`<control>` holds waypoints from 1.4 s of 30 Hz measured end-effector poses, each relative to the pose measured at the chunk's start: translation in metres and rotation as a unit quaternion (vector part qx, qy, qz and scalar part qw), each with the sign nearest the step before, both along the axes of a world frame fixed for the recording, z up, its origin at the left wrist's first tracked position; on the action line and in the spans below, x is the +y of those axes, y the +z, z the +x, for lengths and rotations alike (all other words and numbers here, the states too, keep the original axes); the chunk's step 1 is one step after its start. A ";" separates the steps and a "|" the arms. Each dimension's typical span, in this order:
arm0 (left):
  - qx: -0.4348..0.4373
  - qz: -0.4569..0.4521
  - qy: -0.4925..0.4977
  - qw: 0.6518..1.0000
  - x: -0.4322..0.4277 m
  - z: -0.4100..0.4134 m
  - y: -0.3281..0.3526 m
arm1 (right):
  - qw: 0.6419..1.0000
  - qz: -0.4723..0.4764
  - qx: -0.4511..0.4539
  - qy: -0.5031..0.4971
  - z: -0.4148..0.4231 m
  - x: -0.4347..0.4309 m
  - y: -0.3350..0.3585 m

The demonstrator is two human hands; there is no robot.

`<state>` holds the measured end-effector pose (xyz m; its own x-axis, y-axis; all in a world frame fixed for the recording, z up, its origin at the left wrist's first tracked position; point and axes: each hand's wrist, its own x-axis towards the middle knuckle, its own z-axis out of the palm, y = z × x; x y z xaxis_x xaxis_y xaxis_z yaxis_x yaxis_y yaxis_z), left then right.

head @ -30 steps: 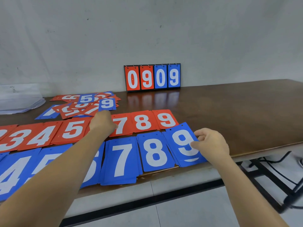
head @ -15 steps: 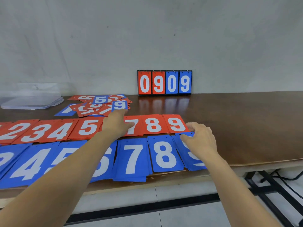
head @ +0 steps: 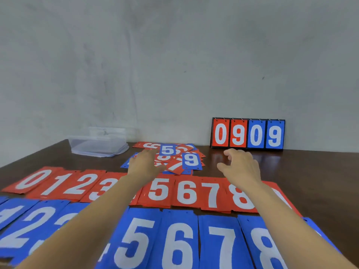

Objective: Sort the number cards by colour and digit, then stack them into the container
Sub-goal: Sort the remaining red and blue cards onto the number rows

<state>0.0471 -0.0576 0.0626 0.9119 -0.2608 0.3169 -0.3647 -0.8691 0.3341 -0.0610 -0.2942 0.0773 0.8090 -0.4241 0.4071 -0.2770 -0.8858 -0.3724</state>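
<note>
Plenty was done, plenty was left! Nearer the person than the scoreboard, the red row ran 0 through 8 with a further card at its right end hidden by an arm, and nearer again lay the blue row, its digits partly cut off and covered by arms. But just left of the scoreboard the unsorted pile was a jumble of red and blue, a blue 9 and a blue 5 on top, so sorting looked well advanced but unfinished. The container, farther left of the scoreboard, looked to hold no cards, so by my reckoning stacking had not begun. Half a second before, the left hand sat on the red row and the right pressed the blue 9 stack; now both had shot forward. The left hand lay at the pile's far side from the scoreboard, fingers stretched out, gripping nothing, contact unclear. The right hand hung over the table right in front of the scoreboard, fingers apart, loosely bent, empty.
</note>
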 end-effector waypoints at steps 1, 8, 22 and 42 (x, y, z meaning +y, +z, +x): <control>0.002 -0.001 0.005 1.000 0.012 0.012 0.001 | 1.000 -0.003 0.004 0.001 0.015 0.005 0.002; 0.062 -0.011 0.019 0.998 0.062 0.099 -0.004 | 0.996 0.026 0.085 -0.029 0.114 0.036 -0.012; 0.134 -0.034 0.023 0.990 -0.038 0.224 -0.041 | 0.971 0.088 0.166 -0.146 0.205 0.030 -0.059; 0.168 0.049 0.098 0.980 -0.067 0.251 -0.058 | 0.963 0.156 0.162 -0.147 0.212 0.013 -0.069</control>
<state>0.2982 -0.1244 0.0042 0.9961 -0.0838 -0.0267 -0.0710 -0.9453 0.3185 0.1513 -0.2812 0.0079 0.6985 -0.7149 -0.0298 -0.6447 -0.6108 -0.4596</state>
